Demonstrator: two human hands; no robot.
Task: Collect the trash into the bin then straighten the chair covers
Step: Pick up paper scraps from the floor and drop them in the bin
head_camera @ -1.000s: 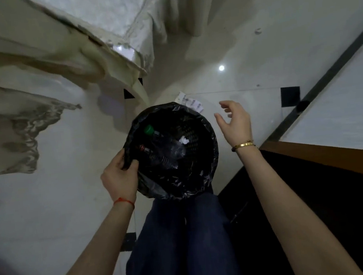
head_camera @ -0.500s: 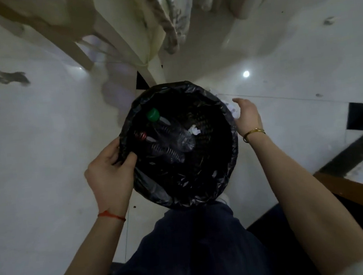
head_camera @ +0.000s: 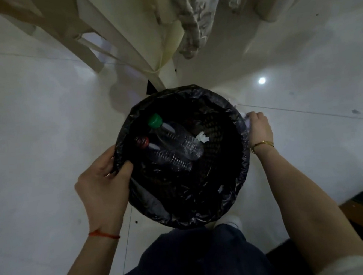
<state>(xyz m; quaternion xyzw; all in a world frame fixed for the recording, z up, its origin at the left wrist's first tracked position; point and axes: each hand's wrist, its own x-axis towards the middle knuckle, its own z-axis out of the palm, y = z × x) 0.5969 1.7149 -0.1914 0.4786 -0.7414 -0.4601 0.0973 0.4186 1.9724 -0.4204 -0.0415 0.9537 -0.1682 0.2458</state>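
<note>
Left hand (head_camera: 101,181) grips the bin (head_camera: 190,210) by its near-left rim, thumb inside the black liner. Right hand (head_camera: 259,127) is down on the floor (head_camera: 43,152) just beyond the bin's right rim, fingers curled onto white paper (head_camera: 244,117) there; how firm that grip is cannot be told. The paper lies outside the bin, so the right hand is the nearer; the bin opening lies directly to its left.

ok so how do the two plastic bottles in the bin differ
The green-capped bottle has a bright green cap, while the red-capped bottle has a dark red one. The green-capped bottle lies further from the left hand and partly over the red-capped bottle. Both are clear, ribbed, and lie slanted, caps toward the upper left, inside the bin.
</note>
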